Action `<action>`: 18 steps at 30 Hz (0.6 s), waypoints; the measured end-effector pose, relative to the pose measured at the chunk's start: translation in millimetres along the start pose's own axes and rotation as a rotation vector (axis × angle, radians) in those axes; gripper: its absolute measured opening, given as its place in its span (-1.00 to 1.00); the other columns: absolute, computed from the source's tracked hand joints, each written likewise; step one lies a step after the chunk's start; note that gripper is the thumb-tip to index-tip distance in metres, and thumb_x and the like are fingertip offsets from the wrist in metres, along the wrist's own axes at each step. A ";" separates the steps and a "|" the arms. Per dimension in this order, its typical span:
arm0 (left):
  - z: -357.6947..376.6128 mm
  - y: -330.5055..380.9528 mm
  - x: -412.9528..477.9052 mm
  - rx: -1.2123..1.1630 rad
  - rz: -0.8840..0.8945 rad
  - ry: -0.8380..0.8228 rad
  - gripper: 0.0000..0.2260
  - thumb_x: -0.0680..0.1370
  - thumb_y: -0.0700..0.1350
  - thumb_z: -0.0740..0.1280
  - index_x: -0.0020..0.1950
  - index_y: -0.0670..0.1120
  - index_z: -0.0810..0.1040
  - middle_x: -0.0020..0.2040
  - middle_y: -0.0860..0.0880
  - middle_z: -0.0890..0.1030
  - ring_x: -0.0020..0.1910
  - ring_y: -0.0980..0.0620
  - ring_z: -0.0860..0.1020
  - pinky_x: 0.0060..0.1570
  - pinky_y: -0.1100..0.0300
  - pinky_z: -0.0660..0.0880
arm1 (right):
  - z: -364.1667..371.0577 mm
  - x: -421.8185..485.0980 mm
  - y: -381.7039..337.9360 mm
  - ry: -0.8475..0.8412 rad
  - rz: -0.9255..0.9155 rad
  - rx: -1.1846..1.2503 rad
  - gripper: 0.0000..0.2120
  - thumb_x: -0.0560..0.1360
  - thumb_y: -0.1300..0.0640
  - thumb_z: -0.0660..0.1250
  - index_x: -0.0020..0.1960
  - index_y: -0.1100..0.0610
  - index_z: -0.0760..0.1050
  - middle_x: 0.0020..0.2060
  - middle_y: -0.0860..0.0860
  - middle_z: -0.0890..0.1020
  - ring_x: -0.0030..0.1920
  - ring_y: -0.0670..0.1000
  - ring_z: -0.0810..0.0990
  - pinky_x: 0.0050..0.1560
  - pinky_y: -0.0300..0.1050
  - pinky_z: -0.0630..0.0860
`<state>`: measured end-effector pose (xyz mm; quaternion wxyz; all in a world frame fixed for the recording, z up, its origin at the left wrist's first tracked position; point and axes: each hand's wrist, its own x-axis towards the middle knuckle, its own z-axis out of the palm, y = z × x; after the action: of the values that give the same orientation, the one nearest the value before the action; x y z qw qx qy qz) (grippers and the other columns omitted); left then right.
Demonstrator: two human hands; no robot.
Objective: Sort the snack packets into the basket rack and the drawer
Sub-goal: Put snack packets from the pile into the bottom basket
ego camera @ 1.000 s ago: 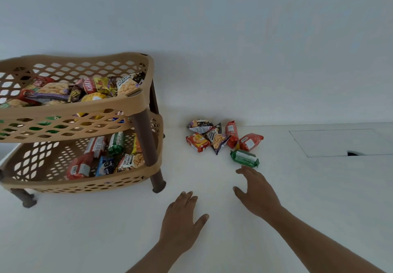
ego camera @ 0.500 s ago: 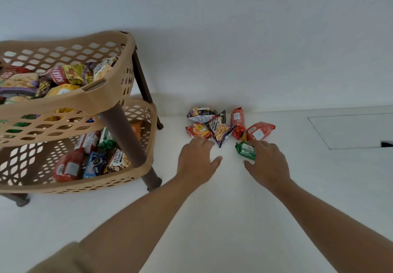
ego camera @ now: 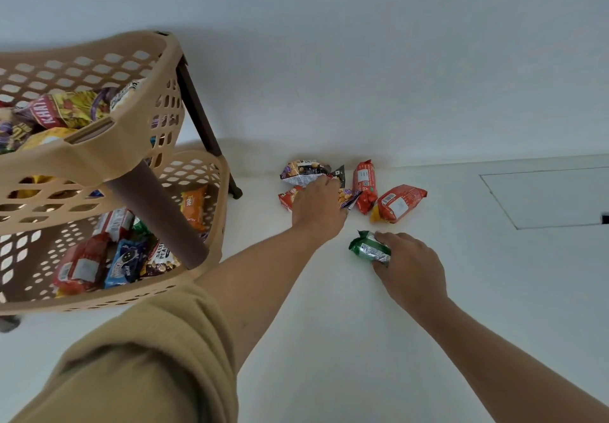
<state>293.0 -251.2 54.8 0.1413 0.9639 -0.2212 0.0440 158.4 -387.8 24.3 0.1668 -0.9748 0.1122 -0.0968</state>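
A small pile of snack packets lies on the white surface by the wall: a purple-and-white packet point(ego camera: 301, 172), an orange-red packet point(ego camera: 286, 197), a black peanut packet point(ego camera: 347, 197) and two red packets point(ego camera: 364, 185) point(ego camera: 400, 202). My left hand point(ego camera: 318, 206) lies over the pile with fingers curled down on the orange-red and black packets; whether it grips one is hidden. My right hand point(ego camera: 412, 267) holds a green packet point(ego camera: 367, 248) just in front of the pile. The tan two-tier basket rack point(ego camera: 108, 155) stands at the left with several packets in both tiers.
The rack's brown front leg point(ego camera: 158, 211) stands between me and the lower basket point(ego camera: 217, 211). A flat rectangular panel point(ego camera: 543, 198) with a dark notch at its right edge sits flush in the surface at the right. A white wall closes the back.
Both hands have moved forward from the near surface to the pile. My right hand has closed on the green packet and drawn it slightly toward me; my left hand has come down onto the left packets.
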 end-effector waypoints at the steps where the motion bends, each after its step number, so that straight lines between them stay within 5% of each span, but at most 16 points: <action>1: 3.2 0.2 2.6 -0.002 0.008 -0.022 -0.55 0.52 0.04 0.40 0.36 -0.07 0.43 0.32 -0.07 0.47 0.29 -0.09 0.44 0.16 0.02 0.41 | 0.7 -0.5 -0.2 0.003 -0.003 0.001 -0.55 0.39 0.07 0.42 0.28 -0.03 0.53 -0.01 0.01 0.66 -0.07 0.12 0.60 -0.13 -0.05 0.50; 4: 10.8 1.9 6.1 -0.005 0.028 -0.059 -0.47 0.54 -0.01 0.40 0.48 0.00 0.34 0.47 -0.09 0.36 0.42 -0.11 0.34 0.32 0.00 0.34 | 2.2 -1.6 -1.0 0.007 -0.007 -0.001 -0.55 0.39 0.09 0.44 0.28 0.00 0.53 -0.04 0.03 0.66 -0.09 0.13 0.58 -0.13 -0.04 0.49; 7: 16.7 3.8 5.6 -0.008 0.015 -0.054 -0.50 0.55 -0.09 0.39 0.47 0.04 0.36 0.46 -0.08 0.36 0.42 -0.10 0.34 0.25 0.01 0.41 | 5.9 -4.0 0.4 0.013 -0.031 0.011 -0.53 0.38 0.12 0.46 0.29 0.05 0.53 -0.05 0.06 0.64 -0.09 0.14 0.56 -0.09 -0.02 0.49; 12: 15.8 4.9 -1.0 -0.041 0.009 0.018 -0.69 0.55 -0.29 0.28 0.23 -0.02 0.57 0.16 -0.03 0.55 0.12 -0.07 0.51 -0.12 0.05 0.52 | 10.0 -7.5 0.5 0.032 -0.038 0.038 -0.52 0.38 0.14 0.47 0.29 0.09 0.53 -0.04 0.08 0.64 -0.09 0.13 0.54 -0.09 -0.01 0.47; 18: 4.3 0.8 -13.6 -0.044 0.100 0.034 -0.79 0.53 -0.29 0.26 -0.01 -0.05 0.64 -0.09 -0.05 0.64 -0.09 -0.10 0.58 -0.25 0.07 0.51 | 11.9 -16.1 -1.6 0.048 -0.042 0.062 -0.49 0.36 0.16 0.50 0.30 0.10 0.52 -0.04 0.08 0.64 -0.08 0.12 0.54 -0.07 -0.02 0.47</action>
<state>280.5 -247.6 48.9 0.1640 0.9474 -0.2677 0.0625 146.1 -378.7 11.4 0.1924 -0.9686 0.0927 -0.1270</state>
